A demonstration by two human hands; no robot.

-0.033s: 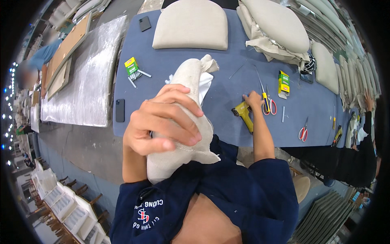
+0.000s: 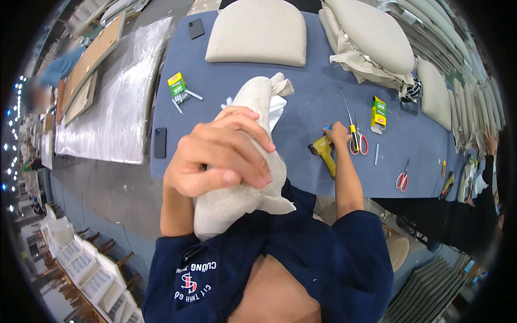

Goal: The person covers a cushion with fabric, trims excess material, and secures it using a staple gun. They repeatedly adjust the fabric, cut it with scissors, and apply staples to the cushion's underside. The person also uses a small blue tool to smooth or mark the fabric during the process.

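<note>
My left hand [image 2: 215,153] grips a beige fabric-covered cushion [image 2: 226,212], stood on edge against my body, with fingers over its near face. Loose fabric hangs off its edge, and white material shows behind it. On the blue table, my right hand [image 2: 339,134] is closed at the back end of an olive-yellow staple gun [image 2: 324,153]. A small blue piece [image 2: 327,128] shows at its fingertips; its kind is unclear. Just right of that hand lie a yellow-handled screwdriver [image 2: 353,137] and red-handled scissors [image 2: 362,144].
One finished-looking cushion [image 2: 256,35] lies at the far edge, with stacked cushions [image 2: 371,32] to its right. Green-yellow boxes [image 2: 378,114], phones [image 2: 160,142] and more scissors [image 2: 402,182] lie on the table [image 2: 291,124]. At right, another person's black-sleeved arm [image 2: 487,172] reaches toward cushions.
The blue piece at my right fingertips has come into sight. My left hand and the cushion stay nearly as they were; the whole view has shifted slightly.
</note>
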